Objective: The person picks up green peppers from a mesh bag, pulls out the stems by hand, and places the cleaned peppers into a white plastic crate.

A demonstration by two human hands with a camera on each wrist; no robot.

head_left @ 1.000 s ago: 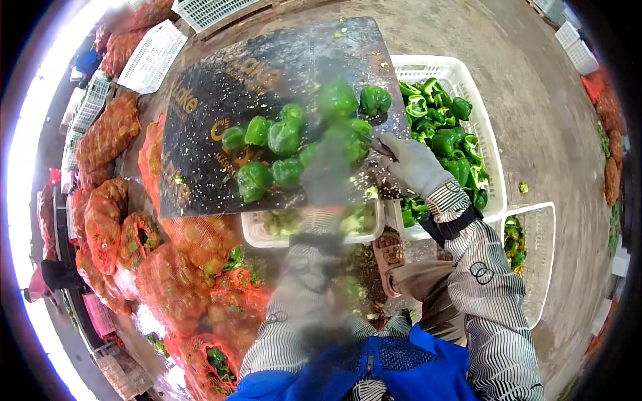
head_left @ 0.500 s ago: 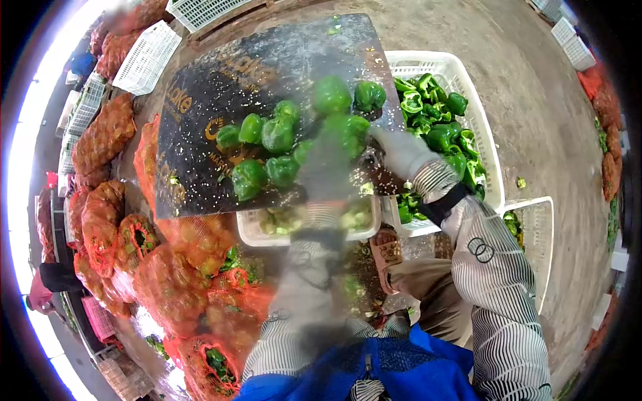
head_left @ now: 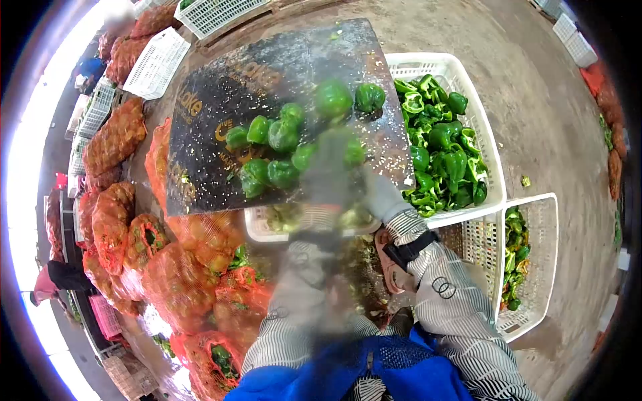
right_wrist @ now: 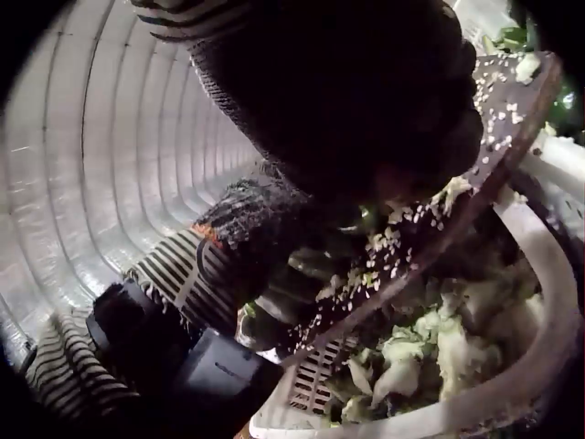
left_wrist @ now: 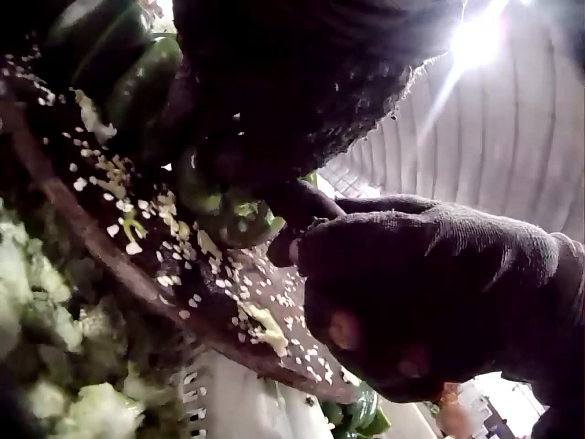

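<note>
Peppers (head_left: 283, 175) loose by surface's (head_left: 287, 57) near edge | left hand (head_left: 328, 164), right hand (head_left: 383, 198) close together; grips can't be told, too dark | risk: nudge rolls one off

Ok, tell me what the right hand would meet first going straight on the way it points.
In the head view, a green pepper looks first ahead of the right hand, though blur leaves the depth unclear.

Red mesh sacks (head_left: 175, 277), pink basket (head_left: 105, 317)
</note>
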